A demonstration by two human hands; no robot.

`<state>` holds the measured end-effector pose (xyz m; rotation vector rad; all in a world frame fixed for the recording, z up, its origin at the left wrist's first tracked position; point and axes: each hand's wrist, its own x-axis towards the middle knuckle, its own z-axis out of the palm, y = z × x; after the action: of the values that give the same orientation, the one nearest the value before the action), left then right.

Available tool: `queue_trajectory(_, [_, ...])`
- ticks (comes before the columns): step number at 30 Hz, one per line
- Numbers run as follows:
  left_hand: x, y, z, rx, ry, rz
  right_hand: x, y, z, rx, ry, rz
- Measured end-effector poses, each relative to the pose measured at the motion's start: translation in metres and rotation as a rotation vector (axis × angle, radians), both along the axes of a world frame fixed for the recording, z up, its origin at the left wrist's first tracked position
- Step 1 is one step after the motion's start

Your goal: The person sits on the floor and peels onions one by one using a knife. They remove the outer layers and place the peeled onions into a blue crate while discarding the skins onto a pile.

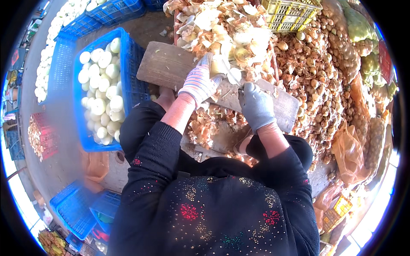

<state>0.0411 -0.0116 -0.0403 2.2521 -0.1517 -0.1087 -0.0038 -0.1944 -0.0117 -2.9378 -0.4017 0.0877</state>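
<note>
My left hand (201, 80), in a striped knit glove, is closed around a pale onion (217, 65) above a wooden board (169, 65) that lies across in front of me. In a grey-blue glove, my right hand (256, 104) grips the handle end of a knife (235, 76), whose bright blade lies beside the onion. Glare partly hides the blade's edge. Beyond the board, a heap of onion skins (205, 19) fills a container with a red rim. At my left stands a blue plastic crate (123, 73) holding peeled white onions (104, 84).
Unpeeled onions and loose skins (315, 83) spread over the floor at the right, near mesh sacks (355, 25). A yellow crate (291, 16) stands at the top right. More blue crates (72, 204) lie lower left, and a red crate (45, 136) is at far left.
</note>
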Motion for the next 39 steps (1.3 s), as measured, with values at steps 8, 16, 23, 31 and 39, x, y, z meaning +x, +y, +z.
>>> queue_trajectory(8, [0.004, -0.011, 0.016, 0.063, 0.146, -0.009, 0.011, 0.006, 0.012, 0.675, 0.509, -0.381])
queue_trajectory(16, [-0.006, -0.007, 0.020, 0.111, 0.053, -0.074, 0.046, -0.002, 0.023, 0.569, 0.355, -0.193])
queue_trajectory(23, [-0.015, 0.003, 0.017, 0.124, 0.002, -0.141, 0.086, 0.007, -0.006, 0.377, 0.355, -0.126])
queue_trajectory(31, [-0.015, 0.016, -0.007, -0.107, 0.006, 0.013, 0.033, 0.017, -0.001, 0.392, 0.278, -0.179])
queue_trajectory(39, [-0.004, 0.005, 0.008, 0.124, 0.012, 0.095, 0.031, 0.035, -0.029, -0.088, -0.158, 0.004])
